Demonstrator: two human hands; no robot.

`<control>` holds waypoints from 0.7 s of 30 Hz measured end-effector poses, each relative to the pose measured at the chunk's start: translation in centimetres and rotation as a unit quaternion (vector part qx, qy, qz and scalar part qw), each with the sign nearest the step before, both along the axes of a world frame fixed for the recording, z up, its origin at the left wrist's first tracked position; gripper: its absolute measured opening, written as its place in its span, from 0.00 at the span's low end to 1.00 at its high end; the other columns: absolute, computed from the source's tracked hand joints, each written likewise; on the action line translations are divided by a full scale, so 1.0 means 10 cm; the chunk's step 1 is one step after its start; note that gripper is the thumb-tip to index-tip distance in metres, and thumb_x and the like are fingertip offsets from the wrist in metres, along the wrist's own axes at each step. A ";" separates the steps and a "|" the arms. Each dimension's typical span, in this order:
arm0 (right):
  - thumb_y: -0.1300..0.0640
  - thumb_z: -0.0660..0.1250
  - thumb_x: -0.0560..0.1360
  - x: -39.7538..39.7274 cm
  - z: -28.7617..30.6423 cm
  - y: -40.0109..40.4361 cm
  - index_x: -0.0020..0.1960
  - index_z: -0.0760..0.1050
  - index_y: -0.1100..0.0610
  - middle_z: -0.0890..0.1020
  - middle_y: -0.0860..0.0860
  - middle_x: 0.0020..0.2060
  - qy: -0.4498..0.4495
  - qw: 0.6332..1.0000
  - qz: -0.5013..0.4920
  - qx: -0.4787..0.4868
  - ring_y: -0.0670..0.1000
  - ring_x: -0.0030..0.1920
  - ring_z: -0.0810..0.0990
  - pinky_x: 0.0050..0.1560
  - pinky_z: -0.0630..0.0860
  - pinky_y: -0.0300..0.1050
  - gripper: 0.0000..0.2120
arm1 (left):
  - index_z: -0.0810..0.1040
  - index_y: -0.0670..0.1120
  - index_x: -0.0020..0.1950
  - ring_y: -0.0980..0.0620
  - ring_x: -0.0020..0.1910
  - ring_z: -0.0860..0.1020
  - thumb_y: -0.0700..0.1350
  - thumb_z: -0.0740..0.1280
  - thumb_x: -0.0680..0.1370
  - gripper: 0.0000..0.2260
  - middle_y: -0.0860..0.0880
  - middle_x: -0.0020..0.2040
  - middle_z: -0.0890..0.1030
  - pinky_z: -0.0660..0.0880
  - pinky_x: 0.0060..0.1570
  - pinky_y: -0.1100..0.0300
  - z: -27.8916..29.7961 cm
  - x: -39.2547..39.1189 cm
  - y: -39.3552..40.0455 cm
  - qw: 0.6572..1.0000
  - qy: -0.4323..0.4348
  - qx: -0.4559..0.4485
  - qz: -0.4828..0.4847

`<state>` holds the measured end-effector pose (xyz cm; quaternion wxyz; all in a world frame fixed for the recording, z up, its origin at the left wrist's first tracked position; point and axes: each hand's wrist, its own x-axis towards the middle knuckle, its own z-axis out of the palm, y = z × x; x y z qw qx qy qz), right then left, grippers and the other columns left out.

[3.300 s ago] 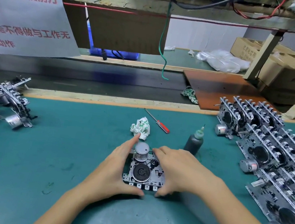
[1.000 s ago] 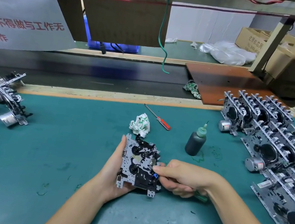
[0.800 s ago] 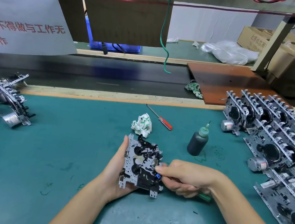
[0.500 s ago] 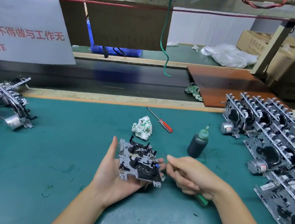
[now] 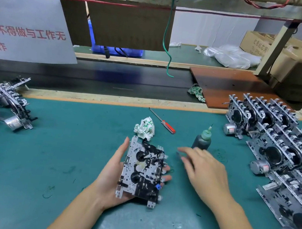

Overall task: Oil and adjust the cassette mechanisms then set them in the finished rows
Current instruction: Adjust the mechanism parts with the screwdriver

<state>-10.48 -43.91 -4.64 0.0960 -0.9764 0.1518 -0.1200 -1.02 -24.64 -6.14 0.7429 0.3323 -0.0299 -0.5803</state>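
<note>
**Right hand leaves the mechanism and goes toward the oil bottle**

A moment ago the right hand (image 5: pixel 203 172) was pinching at the lower right edge of the cassette mechanism (image 5: pixel 142 171), with a small green tool under its fingers. Now this hand is off the part. It is in the middle right of the frame, blurred by motion, with fingers stretched and loose, and it holds nothing that I can see. The green tool is not visible any more; I cannot tell where it is.

The left hand (image 5: pixel 116 177) keeps the mechanism in the lower centre of the frame. The part lies across the palm, the thumb along its left edge and the fingertips curled round its right edge. The side with the black gears looks up to the camera.

The oil bottle (image 5: pixel 202 140) stands upright just above the right hand's fingertips, near but apart from them. In my judgement the adjusting is finished for now and the oiling comes next, so the hand probably reaches for the bottle.

The red screwdriver (image 5: pixel 164 123) and the crumpled rag (image 5: pixel 145 128) lie above the mechanism, untouched. The finished rows (image 5: pixel 280 152) fill the right side of the green mat (image 5: pixel 63 150); this part has not yet joined them.
</note>
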 end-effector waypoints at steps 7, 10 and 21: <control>0.51 0.74 0.62 -0.23 -0.07 0.07 0.55 0.77 0.55 0.79 0.47 0.50 -0.035 0.973 0.220 -0.053 0.50 0.54 0.77 0.62 0.71 0.47 0.23 | 0.80 0.44 0.61 0.40 0.63 0.76 0.74 0.64 0.63 0.40 0.39 0.63 0.78 0.70 0.66 0.47 0.11 0.06 0.00 0.970 -0.149 0.162 -0.102; 0.36 0.66 0.66 -0.33 -0.08 0.00 0.47 0.78 0.54 0.79 0.46 0.44 -0.055 0.973 0.209 -0.077 0.48 0.49 0.77 0.62 0.68 0.46 0.22 | 0.82 0.39 0.51 0.43 0.48 0.81 0.79 0.61 0.60 0.44 0.41 0.50 0.82 0.77 0.50 0.56 0.11 0.16 0.00 0.950 -0.192 0.222 -0.107; 0.33 0.59 0.70 -0.46 -0.23 0.09 0.38 0.73 0.54 0.73 0.44 0.33 -0.104 0.987 0.114 -0.054 0.48 0.35 0.72 0.39 0.65 0.41 0.24 | 0.72 0.55 0.40 0.60 0.32 0.74 0.83 0.40 0.56 0.39 0.60 0.33 0.78 0.68 0.33 0.64 0.09 -0.26 0.40 0.527 -0.718 0.455 -0.007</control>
